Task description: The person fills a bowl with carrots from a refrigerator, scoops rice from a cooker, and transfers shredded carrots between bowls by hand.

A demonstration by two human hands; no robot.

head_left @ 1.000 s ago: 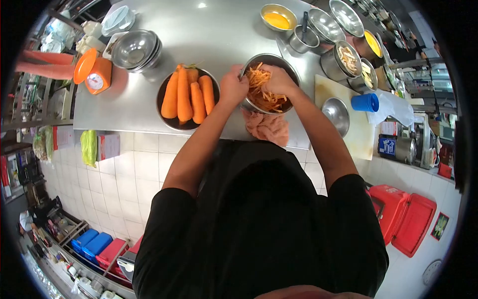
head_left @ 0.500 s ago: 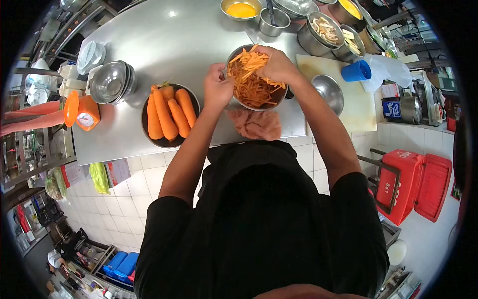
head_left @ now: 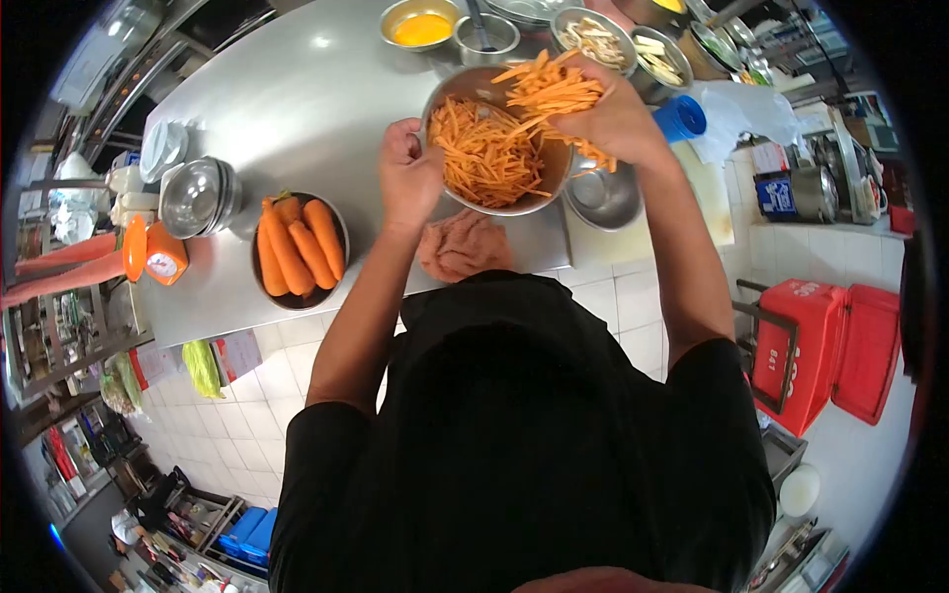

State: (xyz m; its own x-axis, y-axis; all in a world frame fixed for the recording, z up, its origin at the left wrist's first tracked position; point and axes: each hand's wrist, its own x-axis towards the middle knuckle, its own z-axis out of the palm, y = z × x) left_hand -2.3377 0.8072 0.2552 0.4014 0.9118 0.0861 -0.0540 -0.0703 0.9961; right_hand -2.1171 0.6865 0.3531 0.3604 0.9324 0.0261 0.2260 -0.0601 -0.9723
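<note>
A steel bowl [head_left: 554, 183] holds a heap of orange carrot strips [head_left: 484, 148]. On the bowl's left rim my left hand [head_left: 410, 173] is closed, with its fingers curled. My right hand [head_left: 618, 119] grasps a bunch of carrot strips [head_left: 554, 91] above the bowl's right side, and some strips hang below the palm. A crumpled pink cloth [head_left: 463, 247] lies just in front of the bowl. To the left, a dark round bowl [head_left: 265, 280] contains several whole carrots [head_left: 314, 252].
An empty steel bowl [head_left: 608, 198] sits on the cutting board [head_left: 707, 203] at the right. Behind are bowls of yellow liquid [head_left: 420, 30] and sliced food [head_left: 593, 42], and a blue cup [head_left: 680, 119]. Stacked bowls [head_left: 198, 198] and an orange scale [head_left: 165, 254] stand left.
My right hand has lifted the bunch of strips up and right, away from the heap. The bowl now looks larger and nearer. The whole view has shifted, with table items further left.
</note>
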